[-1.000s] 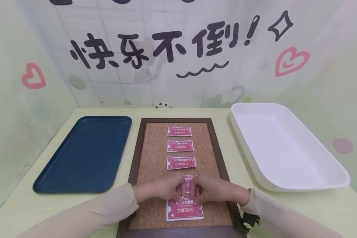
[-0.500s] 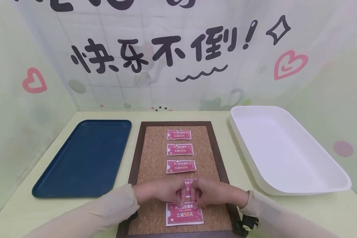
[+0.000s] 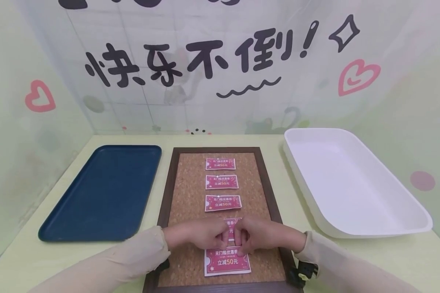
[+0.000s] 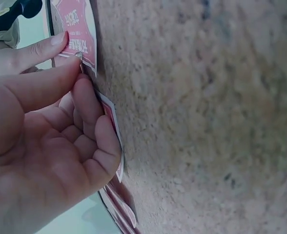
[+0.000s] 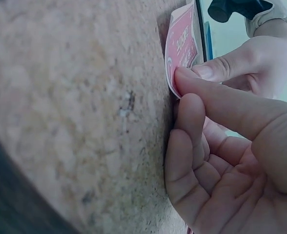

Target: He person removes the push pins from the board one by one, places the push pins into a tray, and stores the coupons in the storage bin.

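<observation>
On the framed cork board (image 3: pixel 190 179) lies a column of several pink paper coupons, the nearest (image 3: pixel 227 261) at the bottom. Both hands meet over its top edge. My left hand (image 3: pixel 209 232) pinches a small silver thumbtack (image 4: pixel 79 56) between thumb and forefinger, close to that edge. My right hand (image 3: pixel 256 232) pinches the same coupon's upper right part, thumb on its printed face; in the right wrist view the coupon (image 5: pixel 182 41) stands slightly off the cork. The hands partly cover the coupon (image 3: pixel 232 228) above. Whether the tack's point has entered the cork is hidden.
A dark blue tray (image 3: pixel 102 191) lies left of the board. To the right stands a deep white plastic bin (image 3: pixel 352 183). Farther up the board are three more coupons (image 3: pixel 223 202), each with a shiny tack at its top edge. A printed wall closes the back.
The head view tips slightly down and back up. Both hands stay at the coupon's top edge, with only slight finger movement.
</observation>
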### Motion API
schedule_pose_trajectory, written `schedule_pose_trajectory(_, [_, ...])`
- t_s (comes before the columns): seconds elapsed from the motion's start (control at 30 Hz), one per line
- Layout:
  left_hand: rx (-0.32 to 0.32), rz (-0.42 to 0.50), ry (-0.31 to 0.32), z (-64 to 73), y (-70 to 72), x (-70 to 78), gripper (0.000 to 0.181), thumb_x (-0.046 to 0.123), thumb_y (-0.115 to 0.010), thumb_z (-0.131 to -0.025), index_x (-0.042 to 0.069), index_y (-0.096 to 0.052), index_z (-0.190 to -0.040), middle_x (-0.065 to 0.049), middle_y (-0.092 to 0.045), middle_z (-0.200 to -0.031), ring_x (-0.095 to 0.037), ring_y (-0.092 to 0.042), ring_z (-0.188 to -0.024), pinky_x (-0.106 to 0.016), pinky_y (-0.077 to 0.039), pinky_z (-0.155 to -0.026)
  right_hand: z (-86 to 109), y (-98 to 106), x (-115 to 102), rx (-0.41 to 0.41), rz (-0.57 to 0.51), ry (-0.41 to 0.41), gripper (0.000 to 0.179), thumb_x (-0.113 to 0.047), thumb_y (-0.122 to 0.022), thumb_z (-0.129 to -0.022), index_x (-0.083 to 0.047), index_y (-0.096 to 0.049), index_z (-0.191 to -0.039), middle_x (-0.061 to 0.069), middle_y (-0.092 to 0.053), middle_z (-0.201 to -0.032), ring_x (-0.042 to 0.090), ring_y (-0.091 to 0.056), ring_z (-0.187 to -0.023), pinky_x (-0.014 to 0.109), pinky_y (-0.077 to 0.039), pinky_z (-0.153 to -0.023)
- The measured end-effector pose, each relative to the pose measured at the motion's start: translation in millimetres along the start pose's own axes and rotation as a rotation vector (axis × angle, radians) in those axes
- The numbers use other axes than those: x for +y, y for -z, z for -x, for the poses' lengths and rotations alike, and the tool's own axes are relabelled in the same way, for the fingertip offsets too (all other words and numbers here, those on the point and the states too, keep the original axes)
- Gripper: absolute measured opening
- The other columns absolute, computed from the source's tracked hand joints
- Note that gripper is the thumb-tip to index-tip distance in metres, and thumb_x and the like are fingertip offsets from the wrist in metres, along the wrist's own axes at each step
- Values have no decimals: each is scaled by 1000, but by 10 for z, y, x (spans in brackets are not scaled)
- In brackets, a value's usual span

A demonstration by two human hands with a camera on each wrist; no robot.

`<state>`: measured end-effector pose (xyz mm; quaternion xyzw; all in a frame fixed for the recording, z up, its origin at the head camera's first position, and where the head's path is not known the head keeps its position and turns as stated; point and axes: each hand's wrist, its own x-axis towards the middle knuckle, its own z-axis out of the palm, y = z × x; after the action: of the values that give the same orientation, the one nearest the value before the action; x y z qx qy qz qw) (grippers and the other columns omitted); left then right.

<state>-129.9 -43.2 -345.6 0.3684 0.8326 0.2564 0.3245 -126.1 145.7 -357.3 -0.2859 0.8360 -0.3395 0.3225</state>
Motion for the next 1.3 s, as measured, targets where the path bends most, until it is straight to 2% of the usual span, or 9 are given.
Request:
schedule_pose_trajectory(0.43, [1, -45, -6, 8, -26, -16, 11, 9, -59, -88, 12, -55, -78, 6, -49, -67, -4, -45, -60, -19, -38, -57, 2, 1, -1, 12, 13, 13, 18, -7, -75, -74, -11, -58, -73, -5, -55, -61, 4, -49, -51, 18, -39, -47])
schedule_pose_trajectory(0.8, [-49, -143, -57, 4, -39, -22, 14, 9, -55, -90, 13, -50, -78, 8, -45, -69, -3, -44, -61, -17, -38, -57, 5, -4, -4, 3, 11, 24, 18, -6, -75, -74, -10, -58, -74, -5, -55, -62, 4, -49, -53, 19, -40, -48])
schedule_pose_trajectory(1.07, [-94, -18, -47, 54, 29, -29, 13, 10, -52, -93, 12, -50, -80, 5, -46, -73, -4, -44, -63, -18, -37, -59, 8, 5, -16, -10, 11, 21, 17, -6, -74, -75, -11, -58, -74, -5, -55, -62, 4, -49, -52, 18, -39, -48])
schedule_pose_trajectory(1.3, [-102, 29, -78, 74, 75, -55, 9, 12, -52, -92, 12, -54, -84, 6, -48, -74, -3, -45, -65, -18, -38, -62, 15, 3, -1, 5, 17, 26, 15, -9, -74, -76, -13, -60, -75, -6, -56, -63, 4, -49, -53, 19, -40, -49])
